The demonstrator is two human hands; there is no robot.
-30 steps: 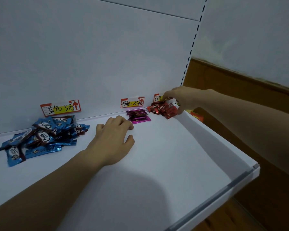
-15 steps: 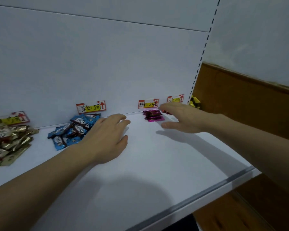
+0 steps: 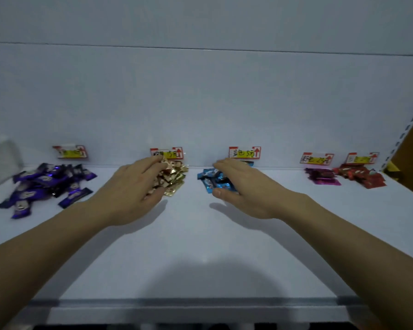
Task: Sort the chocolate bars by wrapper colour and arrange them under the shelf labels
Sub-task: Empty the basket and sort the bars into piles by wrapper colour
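Left hand (image 3: 129, 194) palm down, right hand (image 3: 248, 189) fingers (image 3: 228, 166) straight, thumb apart

White shelf (image 3: 200, 246) with grey front rail (image 3: 200, 303), 5 heaps of bars along its back edge, from left: purple pile (image 3: 48, 184) loosely scattered, gold pile (image 3: 174, 178), blue pile (image 3: 209, 179), pink pile (image 3: 322, 177) just beside red pile (image 3: 360, 176) near the right end
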